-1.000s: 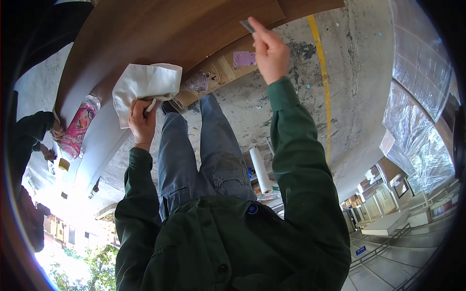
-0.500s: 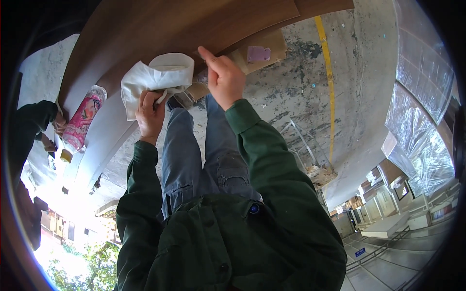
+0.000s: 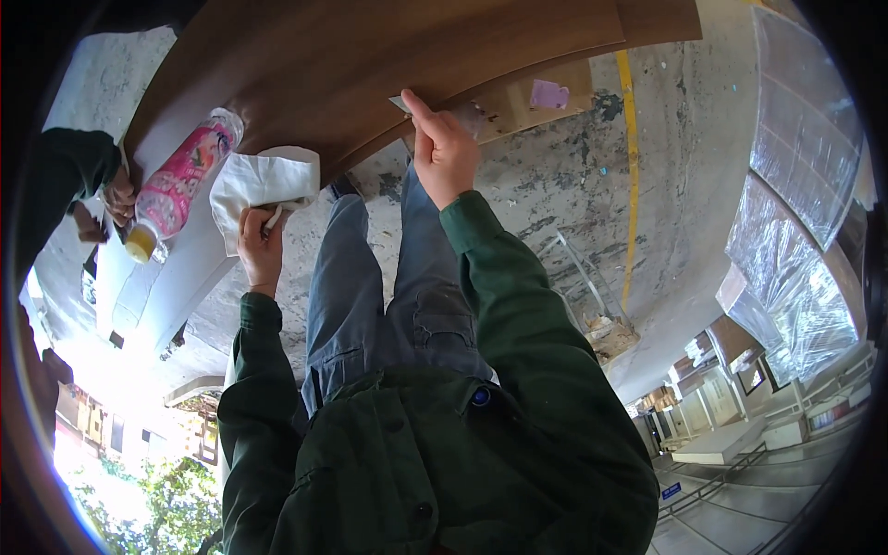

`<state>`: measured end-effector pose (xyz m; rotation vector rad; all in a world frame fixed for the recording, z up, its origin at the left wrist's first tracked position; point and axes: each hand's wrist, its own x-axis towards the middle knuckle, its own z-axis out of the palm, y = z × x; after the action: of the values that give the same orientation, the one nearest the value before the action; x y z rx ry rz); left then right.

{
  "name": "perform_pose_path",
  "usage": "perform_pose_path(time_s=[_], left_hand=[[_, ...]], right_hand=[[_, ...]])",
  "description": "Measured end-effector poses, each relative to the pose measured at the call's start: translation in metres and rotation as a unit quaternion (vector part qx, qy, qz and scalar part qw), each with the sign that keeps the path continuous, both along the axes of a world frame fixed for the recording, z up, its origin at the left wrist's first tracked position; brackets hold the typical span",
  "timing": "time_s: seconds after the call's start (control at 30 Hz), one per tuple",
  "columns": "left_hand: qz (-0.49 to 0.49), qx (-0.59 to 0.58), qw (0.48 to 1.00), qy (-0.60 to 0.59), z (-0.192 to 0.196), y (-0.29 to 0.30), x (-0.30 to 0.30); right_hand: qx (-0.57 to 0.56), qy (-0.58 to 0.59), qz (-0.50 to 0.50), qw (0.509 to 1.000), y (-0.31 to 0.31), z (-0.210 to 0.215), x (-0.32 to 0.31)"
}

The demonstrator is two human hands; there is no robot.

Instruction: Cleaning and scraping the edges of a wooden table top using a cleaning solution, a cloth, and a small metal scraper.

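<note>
A white cloth (image 3: 264, 178) is bunched in my left hand (image 3: 260, 248), its fingers closed round the lower edge. The cloth lies beside a pink bottle (image 3: 185, 176) with a yellow cap. My right hand (image 3: 447, 157) is at the near edge of a brown wood-look panel (image 3: 370, 65). Its index finger points forward and the other fingers are curled. A small, thin, grey pointed piece (image 3: 399, 104) sticks out at that fingertip, over the panel; most of it is hidden by the hand.
At the left, another person's hand (image 3: 118, 196) rests near the bottle. Brown cardboard (image 3: 518, 116) with a pink scrap (image 3: 549, 93) lies on the stained floor under the panel's edge. Further right are a yellow floor line (image 3: 631, 166), a metal frame (image 3: 583, 268) and a plastic-wrapped stack (image 3: 795, 287).
My left hand has drawn the cloth left and back toward me, nearer the bottle. The grey piece now shows at my right fingertip. The whole view has shifted a little.
</note>
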<state>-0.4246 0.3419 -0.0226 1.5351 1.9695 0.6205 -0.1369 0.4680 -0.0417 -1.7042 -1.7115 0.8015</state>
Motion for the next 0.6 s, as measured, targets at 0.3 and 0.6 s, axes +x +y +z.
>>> perform_pose_path(time_s=[0.3,0.6], left_hand=[[0.099,-0.063,0.992,0.040,-0.002,-0.068,-0.081],[0.096,-0.064,0.993,0.036,0.002,-0.069,-0.083]], right_hand=[[-0.014,0.084,-0.097,0.992,0.036,-0.010,0.052],[0.000,0.015,0.003,1.000,-0.011,-0.006,-0.022]])
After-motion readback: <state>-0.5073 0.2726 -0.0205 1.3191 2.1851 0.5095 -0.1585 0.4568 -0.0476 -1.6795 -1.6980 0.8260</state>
